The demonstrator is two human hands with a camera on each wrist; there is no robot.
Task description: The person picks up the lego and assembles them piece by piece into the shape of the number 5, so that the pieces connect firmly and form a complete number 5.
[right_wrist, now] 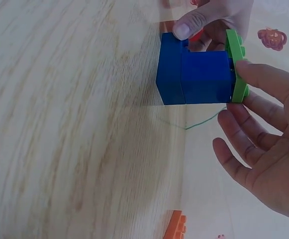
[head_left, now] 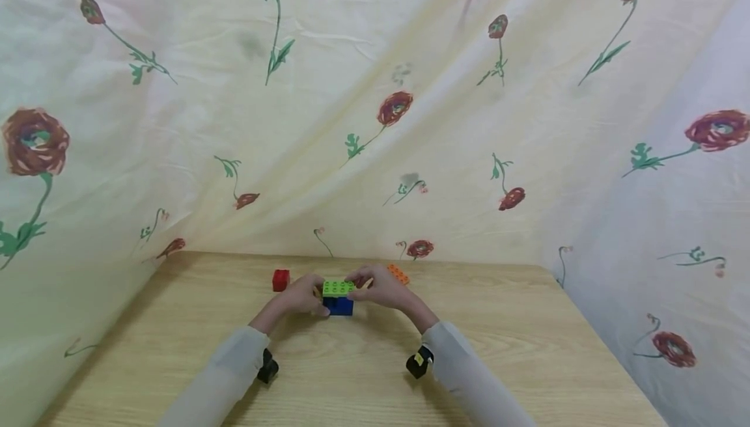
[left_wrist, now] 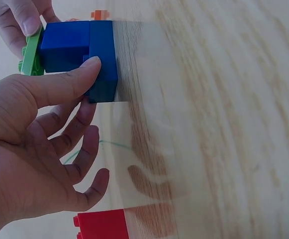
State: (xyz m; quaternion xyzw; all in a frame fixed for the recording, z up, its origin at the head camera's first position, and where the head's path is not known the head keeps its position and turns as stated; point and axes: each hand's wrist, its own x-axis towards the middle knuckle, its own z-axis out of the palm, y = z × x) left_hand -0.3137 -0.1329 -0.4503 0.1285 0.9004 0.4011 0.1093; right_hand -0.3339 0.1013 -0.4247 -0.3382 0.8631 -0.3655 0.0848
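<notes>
A stack of blue bricks stands on the table, a longer blue brick [left_wrist: 106, 45] below and a shorter blue brick [right_wrist: 206, 77] on top of it, toward the right end. Over the shorter one lies a lime-green studded plate [head_left: 335, 288], slightly tilted; whether it is fully seated I cannot tell. My left hand [head_left: 302, 295] pinches the lower brick's left end between thumb and fingers, its outer fingers loosely bent. The green plate's right end is pinched by my right hand [head_left: 381, 288], thumb on the near edge, fingers partly hidden.
Behind my left hand sits a red brick [head_left: 280, 280]. An orange studded plate [head_left: 398, 274] lies beyond my right hand. The wooden table [head_left: 527, 349] ends at a flowered cloth [head_left: 328, 108] along the back and sides. Both wrists wear black cameras.
</notes>
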